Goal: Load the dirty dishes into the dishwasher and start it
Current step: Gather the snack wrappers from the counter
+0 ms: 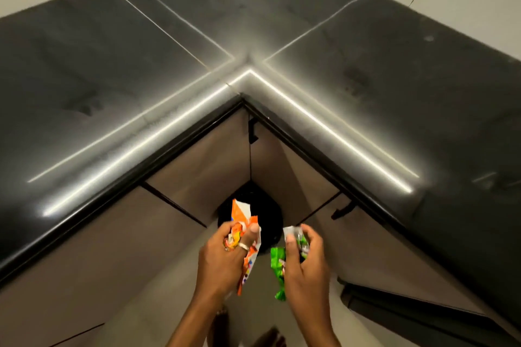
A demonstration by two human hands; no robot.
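Left hand [222, 259]: grips orange wrapper [241, 213]
Right hand [308, 267]: grips green wrapper [277, 265]
Black bin [267, 214]: just beyond both, under the countertop [112, 70] corner edge

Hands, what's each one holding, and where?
Left hand grips the orange wrapper around its middle; right hand grips the green wrapper at its upper end.

Two hands [222, 259] [307, 265], one orange wrapper [240, 213], one green wrapper [277, 265], one black bin [267, 205]

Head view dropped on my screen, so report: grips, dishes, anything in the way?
Left grip holds orange wrapper, right grip holds green wrapper. No dishes in view. Black bin just beyond both grips.
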